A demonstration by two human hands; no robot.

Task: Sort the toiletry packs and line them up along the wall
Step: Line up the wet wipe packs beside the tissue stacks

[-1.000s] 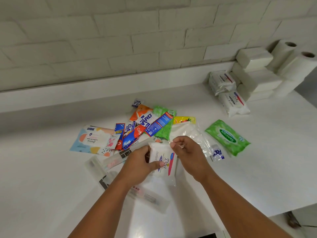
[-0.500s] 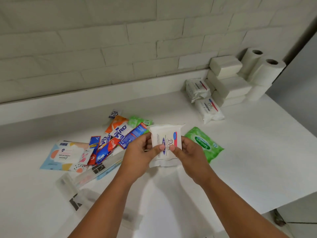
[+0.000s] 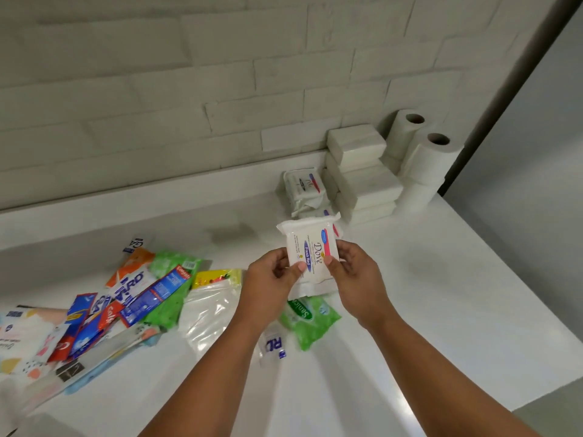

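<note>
The Dove pack (image 3: 310, 250) has lifted off the pile (image 3: 142, 294) toward the matching packs (image 3: 304, 187) by the wall (image 3: 189, 89), left hand (image 3: 271, 275) and right hand (image 3: 353, 272) each pinching a side, so it probably joins them next.

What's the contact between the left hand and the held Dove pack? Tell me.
Touching. The head view shows the left hand pinching the Dove pack at its left edge, thumb on its front.

left hand (image 3: 270, 277): thumb on front of Dove pack (image 3: 310, 244), fingers curled behind its left edge
right hand (image 3: 355, 274): same pinch on the right edge, thumb in front
forearms: both extended forward, converging
</note>
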